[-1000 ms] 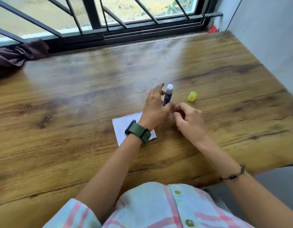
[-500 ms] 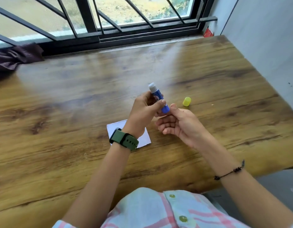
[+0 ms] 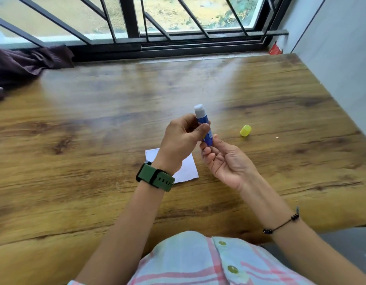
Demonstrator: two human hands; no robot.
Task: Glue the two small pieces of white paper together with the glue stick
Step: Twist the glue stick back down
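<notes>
My left hand [image 3: 181, 141] grips a blue glue stick [image 3: 202, 122] by its barrel and holds it upright above the table, white glue tip uncapped and pointing away. My right hand [image 3: 225, 161] is palm up just right of it, and its fingertips pinch the stick's bottom end. White paper [image 3: 187, 168] lies flat on the wooden table [image 3: 95, 151] beneath my left wrist, which hides much of it; I cannot tell whether it is one piece or two. The yellow cap [image 3: 245, 130] lies on the table to the right of the stick.
A dark cloth [image 3: 23, 64] is bunched at the table's far left by the window. A grey wall [image 3: 342, 68] borders the table's right side. A barred window runs along the far edge. The near edge meets my striped shirt.
The glue stick has been lifted off the table into the air by my left hand. My right hand turned palm up and took hold of the stick's bottom end.
</notes>
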